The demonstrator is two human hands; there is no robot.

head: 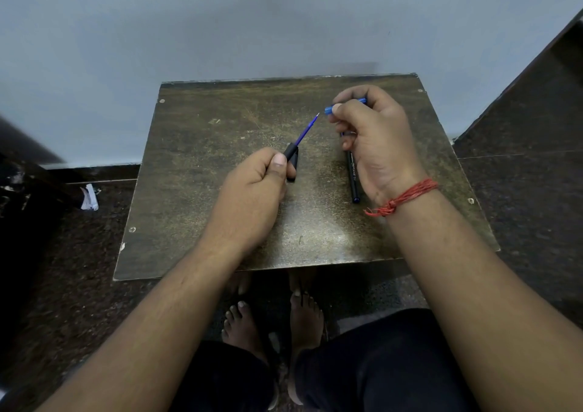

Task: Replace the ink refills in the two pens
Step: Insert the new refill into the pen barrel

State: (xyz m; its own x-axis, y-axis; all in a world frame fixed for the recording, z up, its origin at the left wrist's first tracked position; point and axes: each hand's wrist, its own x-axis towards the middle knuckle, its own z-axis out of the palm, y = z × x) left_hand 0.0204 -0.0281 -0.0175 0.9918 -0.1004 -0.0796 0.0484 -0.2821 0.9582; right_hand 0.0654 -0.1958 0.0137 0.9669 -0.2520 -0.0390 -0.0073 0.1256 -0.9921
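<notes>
The head camera looks down at a small brown table [220,222] that stands against a pale wall [220,26].

The left hand [255,190] is curled tight around a black pen body [291,159]. The thumb presses on the side of it. A thin blue refill [306,131] sticks out of the top end of the black pen body and points up and to the right, with its fine tip in the air above the table.

The right hand [375,140] is held just above the table, a little to the right of the refill tip. Its fingers are closed on a small blue pen piece [345,105]. One blue end shows by the thumb and the other end shows past the first finger. The tip of the refill is near the blue piece but does not touch it.

A second black pen [354,178] lies flat on the table under the right hand. It has white letters on its side, and its top part is hidden by the hand.

A red thread band [407,195] is tied around the right wrist
</notes>
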